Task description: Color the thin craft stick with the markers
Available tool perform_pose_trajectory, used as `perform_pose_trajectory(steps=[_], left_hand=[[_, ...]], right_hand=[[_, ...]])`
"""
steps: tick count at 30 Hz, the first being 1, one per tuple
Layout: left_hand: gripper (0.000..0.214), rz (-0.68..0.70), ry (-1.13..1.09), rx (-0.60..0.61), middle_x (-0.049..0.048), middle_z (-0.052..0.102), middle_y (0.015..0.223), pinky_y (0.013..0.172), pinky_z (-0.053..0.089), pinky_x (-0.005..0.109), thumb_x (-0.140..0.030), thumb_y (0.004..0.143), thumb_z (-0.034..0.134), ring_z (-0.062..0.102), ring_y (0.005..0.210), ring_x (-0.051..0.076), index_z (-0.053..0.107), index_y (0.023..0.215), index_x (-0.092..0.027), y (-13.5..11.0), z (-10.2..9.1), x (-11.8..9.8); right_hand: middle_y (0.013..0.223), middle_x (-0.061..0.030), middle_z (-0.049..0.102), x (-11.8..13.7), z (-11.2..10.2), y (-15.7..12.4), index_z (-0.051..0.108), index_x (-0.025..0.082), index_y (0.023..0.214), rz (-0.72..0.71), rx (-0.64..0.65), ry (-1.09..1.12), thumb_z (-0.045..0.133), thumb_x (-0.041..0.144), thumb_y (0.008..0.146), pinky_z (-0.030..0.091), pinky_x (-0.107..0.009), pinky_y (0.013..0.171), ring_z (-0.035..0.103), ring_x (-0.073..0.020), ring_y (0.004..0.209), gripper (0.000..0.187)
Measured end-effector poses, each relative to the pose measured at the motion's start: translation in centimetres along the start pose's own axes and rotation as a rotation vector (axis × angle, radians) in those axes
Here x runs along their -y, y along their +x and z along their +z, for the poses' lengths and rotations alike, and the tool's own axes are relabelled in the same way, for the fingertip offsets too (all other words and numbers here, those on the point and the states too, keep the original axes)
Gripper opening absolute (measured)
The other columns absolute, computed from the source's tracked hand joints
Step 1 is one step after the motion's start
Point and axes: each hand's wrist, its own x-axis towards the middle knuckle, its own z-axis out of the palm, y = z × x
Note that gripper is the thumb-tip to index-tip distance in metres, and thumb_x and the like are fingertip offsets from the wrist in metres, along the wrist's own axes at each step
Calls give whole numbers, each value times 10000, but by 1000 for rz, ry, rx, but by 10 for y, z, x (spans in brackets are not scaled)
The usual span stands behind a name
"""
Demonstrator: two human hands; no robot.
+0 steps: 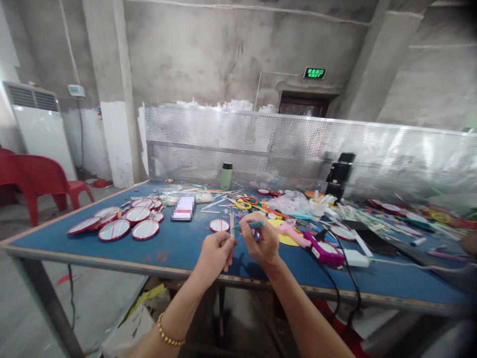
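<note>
My left hand (215, 253) is closed in a pinch on a thin pale stick (231, 224) held upright above the blue table (175, 243). My right hand (263, 241) is closed round a teal pen-like tool (250, 225), whose tip points left toward the stick. Both hands hover close together over the table's near edge. A round red-rimmed disc (219, 225) lies on the table just behind the stick. A pink and purple glue gun (313, 243) rests to the right of my right hand, its black cable trailing off the edge.
Several red-rimmed discs (122, 221) lie at the left. Sticks, scissors (246, 202), a plastic bag and a green bottle (225, 176) crowd the middle and right. A perforated metal screen (298, 144) backs the table. Red chairs (40, 181) stand at the left.
</note>
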Motion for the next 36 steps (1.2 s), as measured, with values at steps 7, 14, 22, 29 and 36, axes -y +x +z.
perform_pose_trajectory(steps=[7, 14, 22, 29, 36], left_hand=[[329, 1, -4, 3, -58, 530, 371, 320, 275, 174, -491, 806, 593, 413, 262, 80, 612, 706, -178, 1, 0, 1], [364, 0, 1, 3, -60, 530, 377, 328, 275, 175, -531, 807, 612, 416, 266, 80, 614, 714, -179, 0, -1, 3], [354, -6, 8, -10, -63, 529, 378, 340, 286, 174, -520, 799, 614, 414, 269, 80, 615, 711, -177, -3, 0, 1], [344, -16, 26, -18, -65, 526, 376, 353, 286, 175, -511, 791, 607, 411, 275, 81, 619, 717, -175, -6, 0, -4], [315, 6, 41, -27, -63, 523, 380, 356, 299, 180, -481, 807, 601, 428, 287, 89, 594, 687, -190, -6, 0, -2]], right_hand=[[752, -15, 630, -1, 0, -1, 585, 204, 834, -2, 9, -6, 550, 151, 949, 483, -262, 656, 588, -133, 675, 131], [760, -19, 630, -4, 0, -4, 579, 206, 838, 11, 19, 0, 544, 170, 957, 487, -271, 663, 588, -138, 688, 128], [755, -15, 616, 0, 0, -4, 577, 210, 828, 25, -11, 6, 532, 190, 965, 497, -271, 661, 590, -137, 690, 145], [788, -24, 619, -3, 1, -8, 571, 212, 852, 9, 10, 7, 526, 193, 966, 514, -287, 694, 596, -145, 730, 124], [845, -30, 637, -6, -10, -5, 596, 216, 931, -71, 24, 18, 558, 130, 949, 529, -296, 741, 610, -154, 799, 96]])
